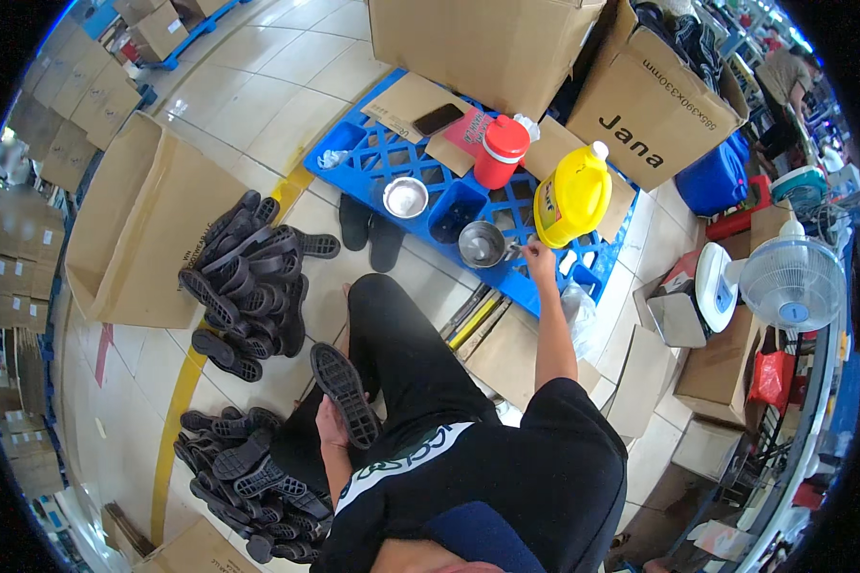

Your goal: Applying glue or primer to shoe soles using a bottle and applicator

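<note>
At centre sits a blue lattice pallet (pixel 420 162); on it stand a yellow jug (pixel 571 196) and red flask (pixel 500 151); black ridged soles (pixel 248 282) lie left.

Shoe factory floor: heaps of black soles (pixel 248 277), cardboard cartons (pixel 134 229), blue pallet (pixel 392 158).

A blue plastic pallet (pixel 554 263) bears a yellow jug (pixel 571 196), a red flask (pixel 500 150) and a dark phone (pixel 438 118). Cardboard boxes (pixel 640 105) stand behind; a white fan (pixel 791 282) sits at right.
</note>
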Motion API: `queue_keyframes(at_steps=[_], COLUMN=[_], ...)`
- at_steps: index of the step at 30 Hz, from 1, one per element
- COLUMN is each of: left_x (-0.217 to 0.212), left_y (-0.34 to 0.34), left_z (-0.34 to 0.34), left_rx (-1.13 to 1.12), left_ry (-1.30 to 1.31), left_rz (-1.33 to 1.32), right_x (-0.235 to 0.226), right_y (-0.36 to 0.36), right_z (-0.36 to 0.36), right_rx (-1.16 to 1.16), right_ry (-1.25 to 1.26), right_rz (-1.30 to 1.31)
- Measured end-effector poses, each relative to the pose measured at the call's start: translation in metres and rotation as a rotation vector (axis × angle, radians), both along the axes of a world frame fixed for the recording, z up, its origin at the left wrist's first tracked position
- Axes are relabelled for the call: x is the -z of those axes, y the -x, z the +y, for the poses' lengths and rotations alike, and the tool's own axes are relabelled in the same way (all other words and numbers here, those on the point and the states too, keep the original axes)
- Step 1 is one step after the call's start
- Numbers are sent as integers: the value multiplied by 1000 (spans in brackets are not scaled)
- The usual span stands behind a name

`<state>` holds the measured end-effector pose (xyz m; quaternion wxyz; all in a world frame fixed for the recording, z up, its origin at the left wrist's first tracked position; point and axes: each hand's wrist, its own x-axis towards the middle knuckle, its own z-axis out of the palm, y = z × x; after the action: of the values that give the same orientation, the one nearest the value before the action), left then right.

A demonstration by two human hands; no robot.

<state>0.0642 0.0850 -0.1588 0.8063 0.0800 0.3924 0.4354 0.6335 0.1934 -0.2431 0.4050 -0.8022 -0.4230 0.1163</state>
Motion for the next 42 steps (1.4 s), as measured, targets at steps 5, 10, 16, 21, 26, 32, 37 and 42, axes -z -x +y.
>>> queue_keyframes(at_steps=[5,10,16,21,26,32,37,42], left_x=[8,6,-55,-107,-86,-103,-69,-113], left_y=[7,10,9,10,32,39,46,41], left_z=[-4,-4,16,7,-15,-19,-18,-12], left_rx=[-2,-19,-165,-361,-392,-514,-444,-489], left_ry=[43,24,-190,-425,-539,-472,-538,-518], left_rz=[-46,-135,3,67,451,367,625,401], right_x=[-44,-56,-142,-233,-261,-274,-282,-281], right_y=[25,64,227,405,497,534,539,540], right_z=[21,40,75,48,34,19,16,24], right_rx=[167,-109,-436,-1075,-1207,-1210,-1178,-1174], right_ry=[-151,-178,-231,96,91,11,-21,-37], right_rz=[125,-237,726,1088,1088,1149,1120,1107])
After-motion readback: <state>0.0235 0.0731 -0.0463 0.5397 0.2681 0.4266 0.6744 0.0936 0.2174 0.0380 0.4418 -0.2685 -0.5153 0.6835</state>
